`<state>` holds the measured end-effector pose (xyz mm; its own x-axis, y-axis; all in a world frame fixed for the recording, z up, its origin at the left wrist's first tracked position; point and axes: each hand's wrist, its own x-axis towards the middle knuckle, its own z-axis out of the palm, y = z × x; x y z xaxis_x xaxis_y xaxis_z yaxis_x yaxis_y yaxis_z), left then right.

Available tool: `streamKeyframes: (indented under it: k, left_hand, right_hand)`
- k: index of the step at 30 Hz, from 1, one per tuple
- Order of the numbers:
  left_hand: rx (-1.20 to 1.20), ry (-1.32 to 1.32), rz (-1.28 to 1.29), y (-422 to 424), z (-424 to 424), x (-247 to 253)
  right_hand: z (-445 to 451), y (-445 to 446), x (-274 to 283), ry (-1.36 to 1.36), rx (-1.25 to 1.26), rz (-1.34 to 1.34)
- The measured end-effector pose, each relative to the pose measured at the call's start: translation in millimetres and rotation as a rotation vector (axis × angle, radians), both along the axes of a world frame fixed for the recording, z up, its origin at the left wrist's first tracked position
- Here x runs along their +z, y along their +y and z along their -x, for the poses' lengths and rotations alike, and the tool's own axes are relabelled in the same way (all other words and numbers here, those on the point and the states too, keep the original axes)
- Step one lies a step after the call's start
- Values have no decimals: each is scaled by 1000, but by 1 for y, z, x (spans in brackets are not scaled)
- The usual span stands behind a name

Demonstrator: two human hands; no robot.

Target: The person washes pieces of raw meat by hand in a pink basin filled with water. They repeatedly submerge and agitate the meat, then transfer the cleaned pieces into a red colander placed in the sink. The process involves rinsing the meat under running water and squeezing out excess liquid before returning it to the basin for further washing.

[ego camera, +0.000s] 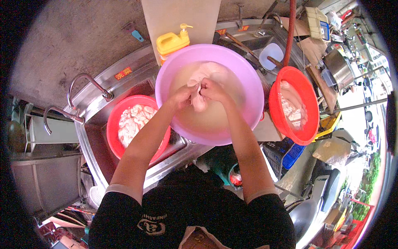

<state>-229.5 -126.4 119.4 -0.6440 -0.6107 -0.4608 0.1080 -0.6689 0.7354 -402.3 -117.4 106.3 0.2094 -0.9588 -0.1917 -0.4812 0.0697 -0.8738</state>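
Observation:
Over a large lilac plastic basin (253, 81) of cloudy liquid, my left hand (182, 96) and my right hand (213, 89) are close together. Both pinch one soft, pale pinkish piece (199, 104), perhaps animal offal, whose lower end hangs between them. More pale material (210, 68) lies partly sunk in the liquid just beyond my fingers. To the left, a red plastic basin (112, 137) in the sink holds many crumpled pale pieces (132, 119), partly covered by my left forearm. On the right stands another red basin (313, 112) with pale pieces (290, 102) in it.
Two curved taps (88, 77) reach over the stainless steel sink (93, 137) at left. A yellow pump jug (172, 42) stands behind the lilac basin. A red hose (290, 34) hangs near a wooden-handled tool (242, 45) and a translucent scoop (271, 56). Blue crates (290, 155) sit low at right.

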Motion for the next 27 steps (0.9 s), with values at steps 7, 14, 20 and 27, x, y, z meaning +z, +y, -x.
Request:
streamKeyframes:
  k: [7, 14, 20, 27]
  left_hand:
    - [24, -315, 245, -36, 9, -48]
    - [-39, -780, 551, -71, 14, -71]
    - [89, -348, 41, -65, 36, -45]
    - [-481, -1053, 928, -77, 7, -51]
  right_hand:
    - [1, -16, 12, 79, 53, -73]
    - [-7, -19, 15, -246, 24, -138]
    - [-10, -31, -21, 290, -194, 47]
    - [-1, -37, -57, 419, -254, 104]
